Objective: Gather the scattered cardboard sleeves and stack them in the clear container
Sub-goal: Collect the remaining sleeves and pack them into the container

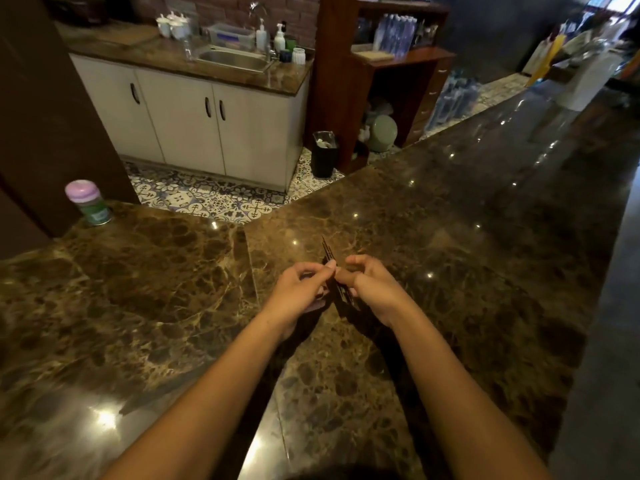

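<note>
A dark brown cardboard sleeve (329,255) with a punched pattern stands on edge between my hands, just above the marble counter (173,289). My left hand (301,292) pinches its left face near the top. Against the sleeve's right side, my right hand (372,287) grips with curled fingers. Both hands hold the same sleeve or thin stack; how many pieces it holds is unclear. No clear container shows in this view.
A jar with a pink lid (88,202) stands at the counter's far left corner. Beyond the counter are patterned floor tiles, white cabinets with a sink (232,60), a black bin (324,154) and a wooden shelf unit (388,64). A white box (588,81) sits far right.
</note>
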